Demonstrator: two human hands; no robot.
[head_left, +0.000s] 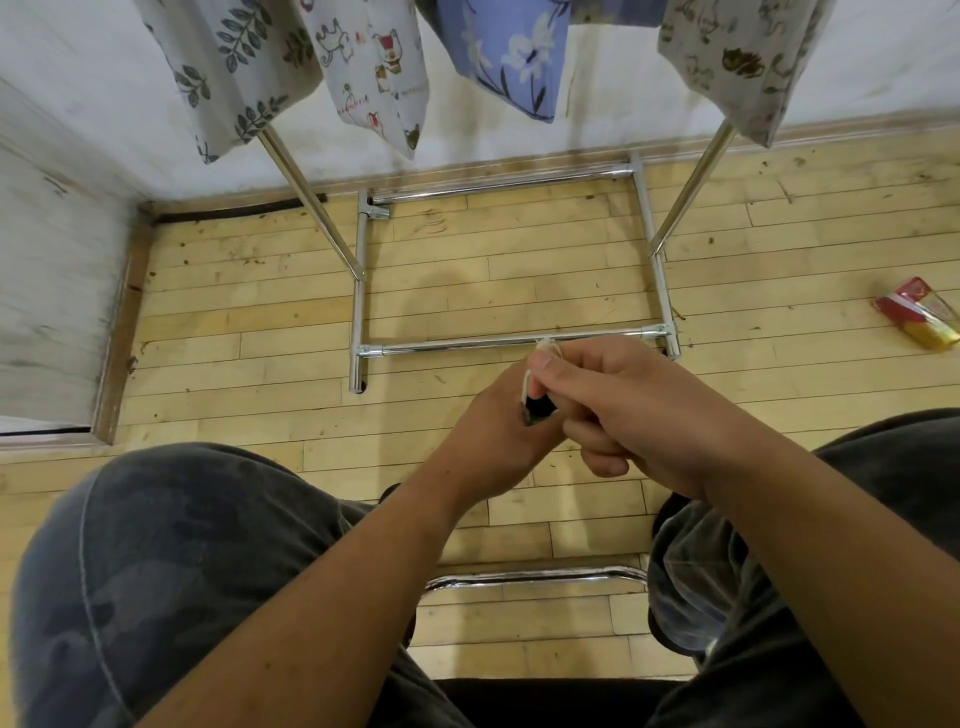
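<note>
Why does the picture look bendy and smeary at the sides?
Head view: the wide lens bends the yellow wooden floor planks and shiny metal rack frame; the white wall at left is blurred; the right hand pinching thin white string looks sharp.

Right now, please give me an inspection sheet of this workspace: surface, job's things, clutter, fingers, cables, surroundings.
Surface: wood floor, scuffed, with small debris.
Job's things: white string and small dark thing, between the two hands.
Clutter: red-yellow packet on the floor, far right.
Fingers: right hand pinches the string; left hand holds the dark thing.
Cables: dark strip by the skirting, cable or gap, cannot tell.
Surroundings: metal rack with printed cloths hanging; white wall.
</note>
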